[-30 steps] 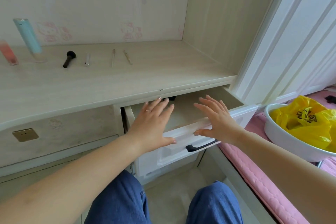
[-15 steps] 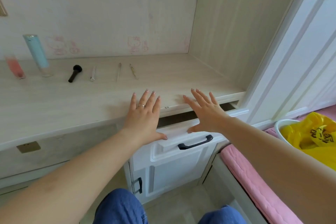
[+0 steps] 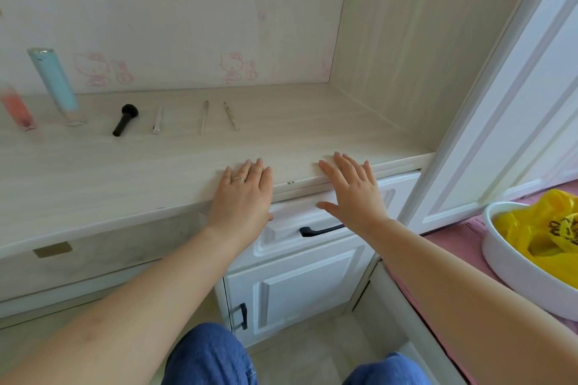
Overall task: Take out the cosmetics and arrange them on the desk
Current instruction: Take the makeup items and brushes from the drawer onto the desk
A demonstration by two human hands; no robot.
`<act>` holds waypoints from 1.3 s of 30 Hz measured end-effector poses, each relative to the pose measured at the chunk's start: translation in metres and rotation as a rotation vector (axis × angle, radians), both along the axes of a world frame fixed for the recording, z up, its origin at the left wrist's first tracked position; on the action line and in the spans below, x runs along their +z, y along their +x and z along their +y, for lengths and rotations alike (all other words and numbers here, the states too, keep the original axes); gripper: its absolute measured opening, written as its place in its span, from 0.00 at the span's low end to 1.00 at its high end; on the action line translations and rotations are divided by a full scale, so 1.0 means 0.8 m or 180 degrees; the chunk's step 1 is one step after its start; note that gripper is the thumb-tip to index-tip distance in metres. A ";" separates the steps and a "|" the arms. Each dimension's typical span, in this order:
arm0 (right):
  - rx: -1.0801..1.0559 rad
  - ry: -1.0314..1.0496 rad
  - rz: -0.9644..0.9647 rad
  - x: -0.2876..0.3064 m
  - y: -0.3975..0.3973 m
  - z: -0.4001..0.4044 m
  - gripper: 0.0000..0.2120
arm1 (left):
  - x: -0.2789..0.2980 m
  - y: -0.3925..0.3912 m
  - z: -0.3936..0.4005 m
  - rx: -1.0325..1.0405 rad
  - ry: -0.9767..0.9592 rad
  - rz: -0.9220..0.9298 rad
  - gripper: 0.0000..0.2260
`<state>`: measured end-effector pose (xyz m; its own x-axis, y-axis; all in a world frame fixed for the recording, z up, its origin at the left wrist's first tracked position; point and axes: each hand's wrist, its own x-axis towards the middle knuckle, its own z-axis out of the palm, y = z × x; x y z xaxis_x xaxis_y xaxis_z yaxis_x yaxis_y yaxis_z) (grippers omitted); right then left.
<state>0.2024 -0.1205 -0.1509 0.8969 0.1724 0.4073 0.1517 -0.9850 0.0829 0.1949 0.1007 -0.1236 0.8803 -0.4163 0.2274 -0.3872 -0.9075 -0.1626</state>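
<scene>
White drawer front [image 3: 316, 222] lay under both flat, empty hands: left hand [image 3: 242, 197] at nine o'clock, right hand [image 3: 353, 194] at three; probably touching. Cosmetics [image 3: 125, 119] lined the desk [image 3: 156, 162].

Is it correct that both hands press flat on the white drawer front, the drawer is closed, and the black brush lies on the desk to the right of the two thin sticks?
Not quite. In the head view the black brush lies left of the two thin sticks, not right. The left hand and right hand do press flat on the closed drawer.
</scene>
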 end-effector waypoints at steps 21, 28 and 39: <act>-0.0057 0.0002 0.0574 0.027 -0.004 0.005 0.39 | -0.002 0.004 0.005 -0.0102 -0.0485 0.0029 0.35; 0.0251 0.1879 0.0881 0.082 -0.074 0.011 0.35 | 0.043 -0.014 0.006 -0.0491 -0.3005 0.1395 0.35; 0.0433 0.3455 0.0846 0.086 -0.044 -0.007 0.28 | 0.053 0.028 -0.027 -0.0877 -0.4036 0.1734 0.27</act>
<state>0.1672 -0.1261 -0.0822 0.9783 -0.0543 0.2000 0.1485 -0.4899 -0.8591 0.2175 0.0789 -0.0808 0.9032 -0.3593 0.2346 -0.3226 -0.2080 0.9234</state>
